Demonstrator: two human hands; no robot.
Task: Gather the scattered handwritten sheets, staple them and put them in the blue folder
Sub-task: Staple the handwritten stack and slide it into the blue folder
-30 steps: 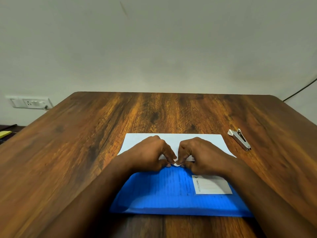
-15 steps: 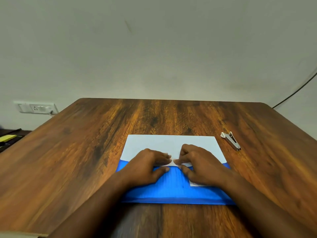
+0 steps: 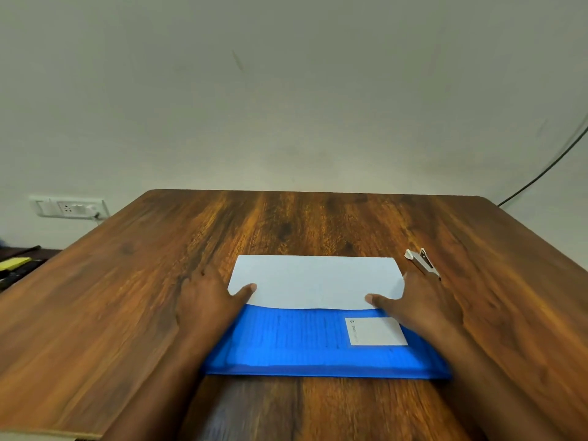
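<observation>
Wooden table (image 3: pixel 127 297), sheets (image 3: pixel 315 281) between hands (image 3: pixel 206 300)

The folder (image 3: pixel 296 342) is bright blue with faint ribbed lines and a white label (image 3: pixel 375 331). The sheets (image 3: pixel 315 281) sticking out are plain white. The table (image 3: pixel 127 297) is warm brown woodgrain with dark streaks, the stapler (image 3: pixel 421 261) silver and white, the wall (image 3: pixel 286 106) pale grey-green.

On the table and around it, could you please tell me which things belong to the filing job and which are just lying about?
Job: sheets, blue folder, stapler, left hand, right hand.
Lying about: wall socket, black cable, yellow pad.
</observation>
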